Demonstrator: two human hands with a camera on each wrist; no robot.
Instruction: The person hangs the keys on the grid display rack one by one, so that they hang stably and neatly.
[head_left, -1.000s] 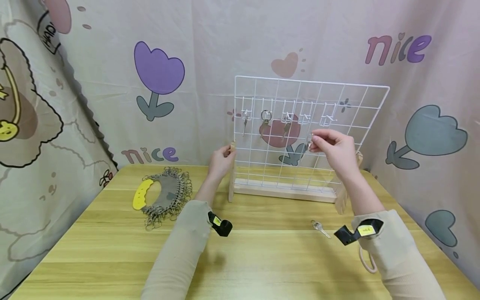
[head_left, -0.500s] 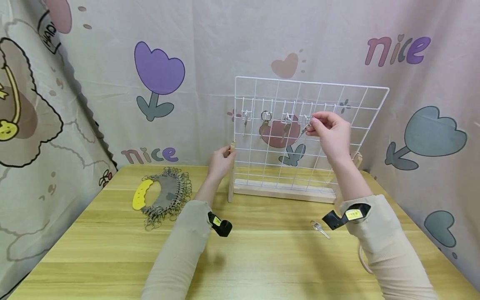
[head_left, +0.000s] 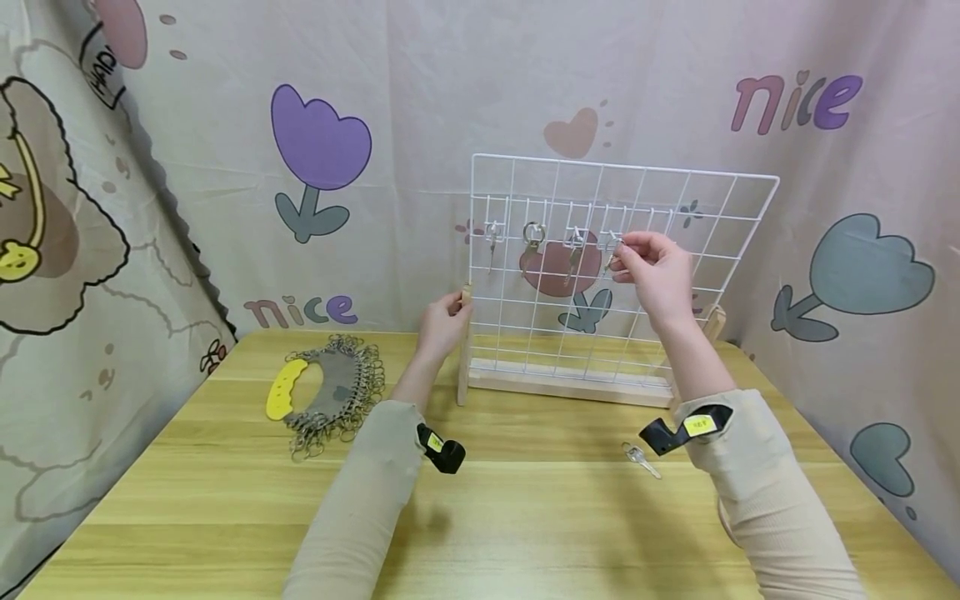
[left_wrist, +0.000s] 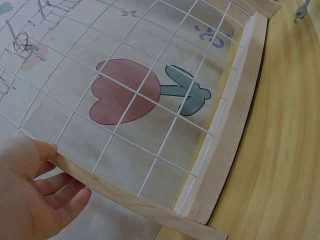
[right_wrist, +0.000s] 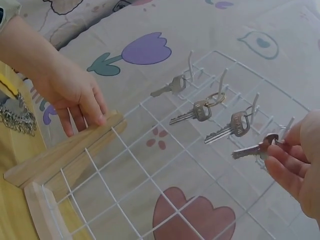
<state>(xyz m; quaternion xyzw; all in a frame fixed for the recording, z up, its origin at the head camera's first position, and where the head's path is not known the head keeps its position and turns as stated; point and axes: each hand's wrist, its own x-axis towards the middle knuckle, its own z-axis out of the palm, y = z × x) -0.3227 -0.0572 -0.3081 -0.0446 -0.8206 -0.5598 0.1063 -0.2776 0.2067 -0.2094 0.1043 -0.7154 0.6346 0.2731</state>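
Note:
My left hand [head_left: 442, 325] grips the left wooden upright [left_wrist: 145, 204] of a white wire grid rack [head_left: 626, 166], thumb on its near face and fingers behind. At the fourth hook from the left, my right hand [head_left: 660, 271] pinches a silver key [right_wrist: 247, 151] near its head. The key's bow is right at the hook's tip, partly hidden by the fingers. Three keys hang on the hooks to its left: a plain key [right_wrist: 172, 86], a key on a split ring [right_wrist: 197, 111], and a third key [right_wrist: 235, 127].
A loose key with a small ring [head_left: 641, 460] lies on the wooden table [head_left: 525, 517] before the rack. At left lies a yellow-handled grey piece [head_left: 281, 390] fringed with many metal rings. A pale loop sits partly behind the right sleeve [head_left: 765, 483]. Patterned cloth hangs behind.
My right hand has risen and moved left with the key, from below the hooks up to the fourth hook. My left hand has stayed on the upright.

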